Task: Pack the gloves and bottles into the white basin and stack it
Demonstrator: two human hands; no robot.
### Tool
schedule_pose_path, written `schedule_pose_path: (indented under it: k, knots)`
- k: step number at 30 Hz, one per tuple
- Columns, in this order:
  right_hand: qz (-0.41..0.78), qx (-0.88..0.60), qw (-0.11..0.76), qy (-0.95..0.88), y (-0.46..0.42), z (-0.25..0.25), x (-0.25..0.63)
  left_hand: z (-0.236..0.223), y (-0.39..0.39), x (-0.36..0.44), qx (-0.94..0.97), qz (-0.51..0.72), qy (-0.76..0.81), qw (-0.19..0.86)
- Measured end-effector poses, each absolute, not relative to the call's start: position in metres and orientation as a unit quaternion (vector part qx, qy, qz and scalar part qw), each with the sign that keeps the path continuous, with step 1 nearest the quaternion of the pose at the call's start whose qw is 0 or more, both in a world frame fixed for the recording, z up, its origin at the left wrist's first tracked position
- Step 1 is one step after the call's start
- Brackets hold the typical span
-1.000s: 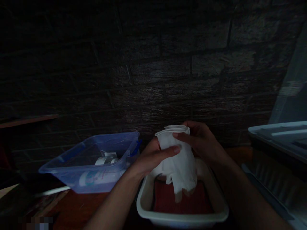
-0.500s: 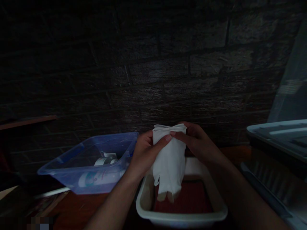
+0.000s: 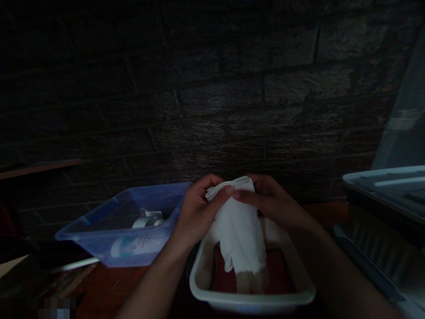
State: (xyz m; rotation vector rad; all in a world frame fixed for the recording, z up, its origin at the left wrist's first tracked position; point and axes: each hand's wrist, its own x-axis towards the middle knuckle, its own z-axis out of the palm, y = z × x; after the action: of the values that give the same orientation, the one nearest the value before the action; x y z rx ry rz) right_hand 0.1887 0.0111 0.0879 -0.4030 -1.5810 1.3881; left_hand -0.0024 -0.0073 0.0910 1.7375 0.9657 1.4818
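Note:
A white, glove-like cloth hangs from both hands, its layered open edge at the top and narrow finger-like ends at the bottom. My left hand pinches the left side of that edge, thumb in front and fingers behind. On the right side, my right hand grips it the same way, the two thumb tips nearly meeting. Below is a white rectangular basin with a dark red bottom. The cloth's lower ends hang down inside it and look beige; I cannot tell whether they are in water.
To the left, a clear blue plastic bin holds a white bottle and other small containers. A grey-lidded box and a brush-like object stand at the right. Behind rises a dark brick wall.
The cloth's top edge has tilted and bunched toward my left hand. Its lower ends have swung right and dropped a little deeper into the basin. Both hands keep their grip.

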Motion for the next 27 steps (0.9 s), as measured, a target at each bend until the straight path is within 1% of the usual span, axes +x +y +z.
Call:
schedule_pose_path:
  k: [2, 5, 8, 15, 18, 22, 27]
  knots:
    - [0.578, -0.161, 0.446, -0.664, 0.011, 0.087, 0.191, 0.094, -0.012, -0.002, 0.672, 0.564, 0.378, 0.296]
    - [0.581, -0.182, 0.362, -0.706, 0.012, 0.082, 0.193, 0.098, -0.018, 0.000, 0.679, 0.573, 0.388, 0.245]
    - [0.579, -0.202, 0.326, -0.720, 0.015, 0.072, 0.194, 0.106, -0.023, 0.005, 0.678, 0.577, 0.392, 0.233]
    - [0.572, -0.231, 0.305, -0.726, 0.013, 0.064, 0.199, 0.139, -0.025, 0.007, 0.691, 0.588, 0.378, 0.185]
    - [0.591, -0.263, 0.303, -0.700, 0.004, 0.059, 0.206, 0.148, -0.022, -0.005, 0.669, 0.611, 0.374, 0.196]
    - [0.629, -0.284, 0.293, -0.662, -0.005, 0.043, 0.218, 0.145, -0.020, -0.031, 0.602, 0.670, 0.372, 0.225]
    - [0.618, -0.299, 0.363, -0.630, -0.014, 0.034, 0.229, 0.128, -0.021, -0.056, 0.570, 0.678, 0.383, 0.263]
